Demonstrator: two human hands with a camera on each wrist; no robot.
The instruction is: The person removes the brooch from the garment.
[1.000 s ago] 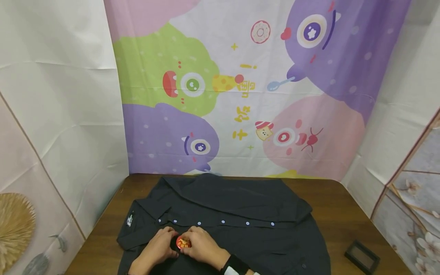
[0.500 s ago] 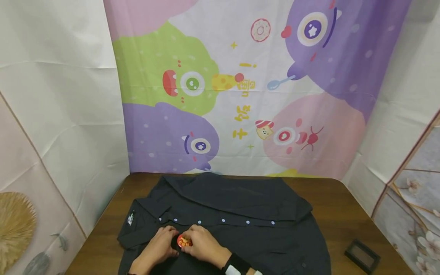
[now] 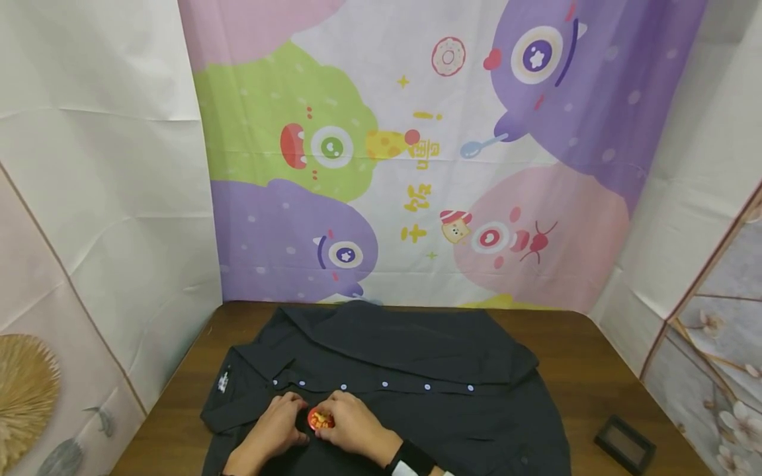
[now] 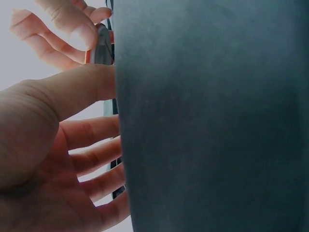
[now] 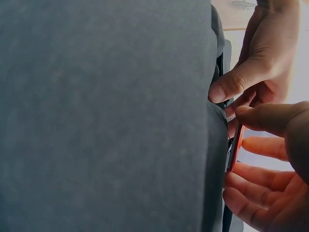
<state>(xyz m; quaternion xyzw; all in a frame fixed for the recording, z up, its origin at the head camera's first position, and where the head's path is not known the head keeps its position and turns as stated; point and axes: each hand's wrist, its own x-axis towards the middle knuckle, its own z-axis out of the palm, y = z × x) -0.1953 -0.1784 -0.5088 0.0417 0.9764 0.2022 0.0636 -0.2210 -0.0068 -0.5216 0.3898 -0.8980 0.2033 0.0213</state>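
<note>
A black shirt (image 3: 452,423) lies spread on the table, with a row of white buttons across it. My right hand (image 3: 357,426) pinches a small round badge (image 3: 320,418) with a red rim and a colourful printed front. Seen from the side in the right wrist view, the badge (image 5: 235,149) is a thin disc standing close against the cloth between thumb and fingers. Just left of it, my left hand (image 3: 275,426) rests on the shirt, thumb and fingers spread and touching the fabric. In the left wrist view the badge's grey back (image 4: 102,46) shows near my left thumb.
A small black rectangular frame or box (image 3: 625,444) lies on the brown wooden table (image 3: 586,370) to the right of the shirt. A cartoon-printed curtain (image 3: 417,165) hangs behind the table, with pale sheets at both sides.
The badge has shifted very slightly to the right in the right hand. Both hands otherwise stay in nearly the same place on the shirt.
</note>
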